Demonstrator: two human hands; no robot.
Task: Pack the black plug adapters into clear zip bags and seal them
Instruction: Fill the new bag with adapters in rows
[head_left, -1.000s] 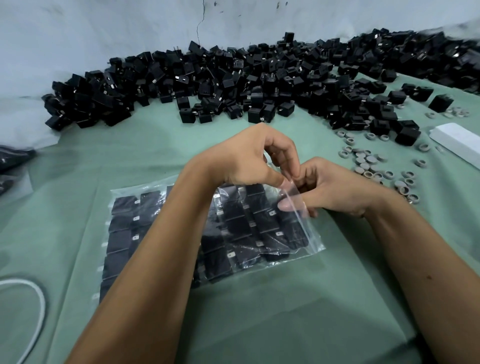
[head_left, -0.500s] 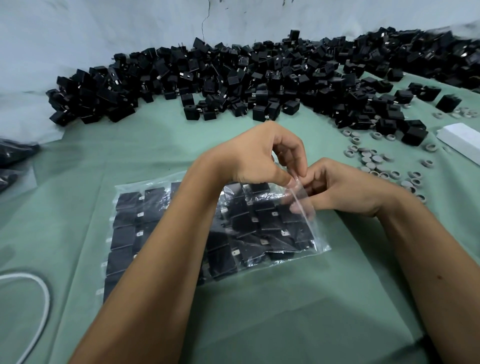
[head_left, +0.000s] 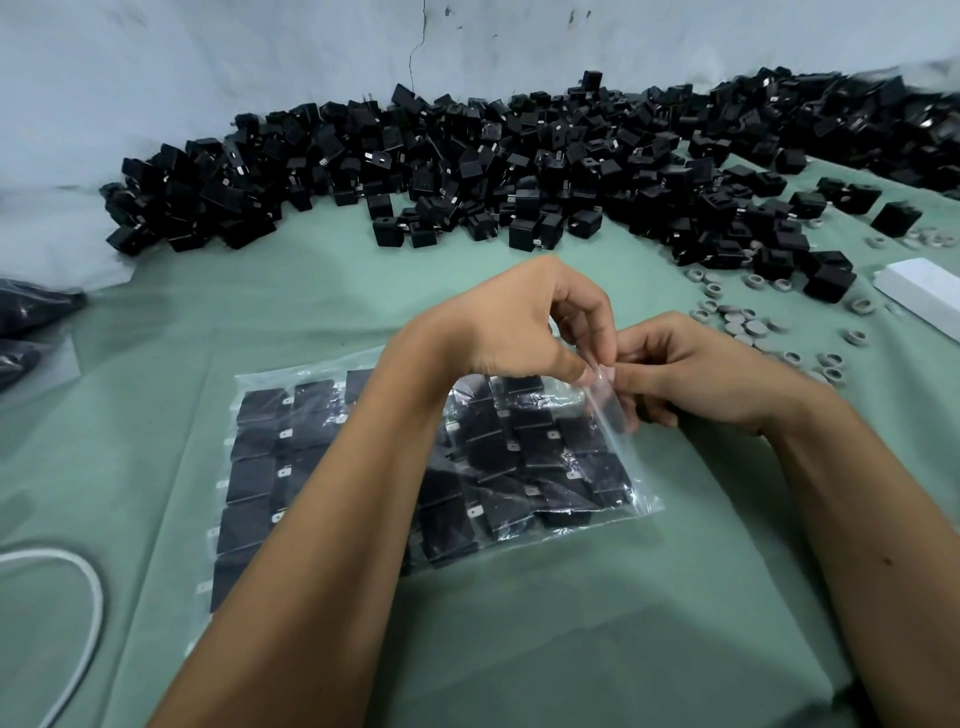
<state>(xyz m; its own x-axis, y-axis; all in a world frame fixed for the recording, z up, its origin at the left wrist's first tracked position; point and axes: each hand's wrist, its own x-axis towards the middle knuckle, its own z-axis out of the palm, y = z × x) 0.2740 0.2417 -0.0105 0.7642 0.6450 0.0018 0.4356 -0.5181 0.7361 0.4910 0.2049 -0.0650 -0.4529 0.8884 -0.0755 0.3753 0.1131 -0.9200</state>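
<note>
Two hands, left hand and right hand, on one filled zip bag.

No text, label, brand or number can be read on anything in this view.

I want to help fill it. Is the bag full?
Full: black plugs fill the clear bag in rows.

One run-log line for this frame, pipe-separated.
step: sealing | left hand: pinches zip bag corner | right hand: pinches same corner | adapters: inside bag
</note>
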